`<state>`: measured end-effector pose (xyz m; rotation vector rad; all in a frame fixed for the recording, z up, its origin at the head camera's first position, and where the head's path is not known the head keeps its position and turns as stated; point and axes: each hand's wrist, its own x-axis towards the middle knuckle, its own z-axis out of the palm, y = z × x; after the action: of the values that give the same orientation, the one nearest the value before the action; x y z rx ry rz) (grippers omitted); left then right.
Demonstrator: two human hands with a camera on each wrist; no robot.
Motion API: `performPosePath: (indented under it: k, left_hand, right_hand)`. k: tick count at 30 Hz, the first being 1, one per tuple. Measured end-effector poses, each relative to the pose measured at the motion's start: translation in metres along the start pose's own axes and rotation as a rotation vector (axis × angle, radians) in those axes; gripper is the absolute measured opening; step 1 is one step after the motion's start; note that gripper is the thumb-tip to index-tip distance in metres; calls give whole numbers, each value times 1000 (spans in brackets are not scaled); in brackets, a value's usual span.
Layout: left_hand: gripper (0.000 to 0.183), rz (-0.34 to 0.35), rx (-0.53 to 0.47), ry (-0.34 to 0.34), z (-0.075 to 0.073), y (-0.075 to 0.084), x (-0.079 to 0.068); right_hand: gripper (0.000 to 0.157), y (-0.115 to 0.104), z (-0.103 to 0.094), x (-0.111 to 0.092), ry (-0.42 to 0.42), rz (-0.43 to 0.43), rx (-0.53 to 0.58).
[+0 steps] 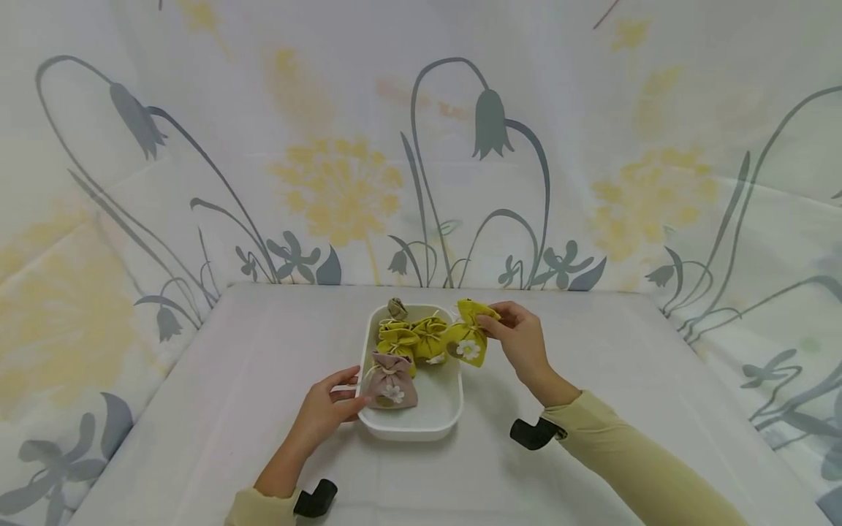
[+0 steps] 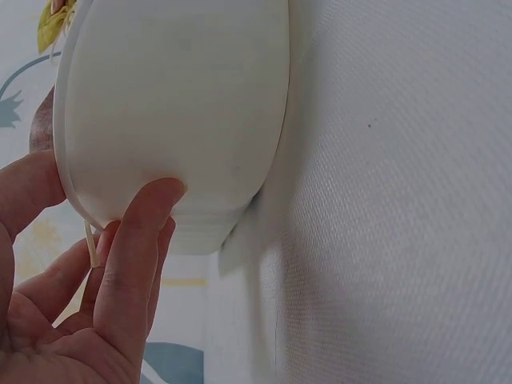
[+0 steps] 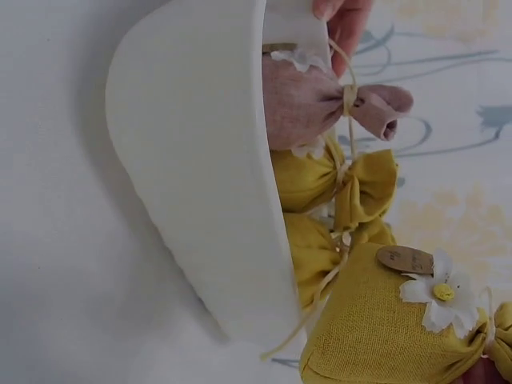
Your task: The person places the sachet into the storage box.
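Note:
My left hand (image 1: 329, 402) grips the left side of a white plastic tray (image 1: 414, 431), thumb at the rim and fingers against the outer wall. Beside that thumb, inside the tray, a dusty-pink drawstring pouch (image 1: 401, 380) with a white flower stands upright. Over the tray's right rim, my right hand (image 1: 526, 347) pinches a yellow drawstring pouch (image 1: 468, 351) near its gathered neck. A white flower and a small brown tag show on that pouch (image 3: 360, 336) in the right wrist view. More yellow pouches (image 1: 430, 336) sit behind the pink one.
A brownish-green pouch top (image 1: 397, 308) shows at the tray's far left corner. The tray stands on a white-covered table (image 1: 276, 343). Behind the table hangs a flower-printed curtain (image 1: 368, 95). Each wrist bears a black camera mount (image 1: 531, 434).

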<state>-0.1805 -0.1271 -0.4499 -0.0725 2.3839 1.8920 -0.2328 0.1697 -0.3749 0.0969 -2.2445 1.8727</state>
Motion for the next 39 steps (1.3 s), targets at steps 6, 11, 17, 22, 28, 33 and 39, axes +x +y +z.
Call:
performPosePath:
  k: [6, 11, 17, 22, 28, 33, 39]
  left_hand:
    - [59, 5, -8, -7, -1, 0, -1]
    - [58, 6, -9, -6, -1, 0, 0]
    - [58, -5, -7, -7, -1, 1, 0]
    - [58, -13, 3, -3, -1, 1, -1]
    - [57, -13, 10, -2, 0, 1, 0]
    - [58, -12, 16, 0, 0, 1, -1]
    - [58, -4, 8, 0, -1, 0, -1]
  right_hand:
    - [25, -1, 12, -2, -29, -1, 23]
    - [23, -1, 21, -4, -64, 11, 38]
    - [20, -1, 31, -6, -120, -2, 18]
    - [18, 1, 37, -7, -173, -5, -11]
    - [17, 11, 41, -11, -218, 23, -103]
    - [17, 19, 42, -14, -239, 30, -133]
    - [15, 23, 44, -17, -255, 48, -158]
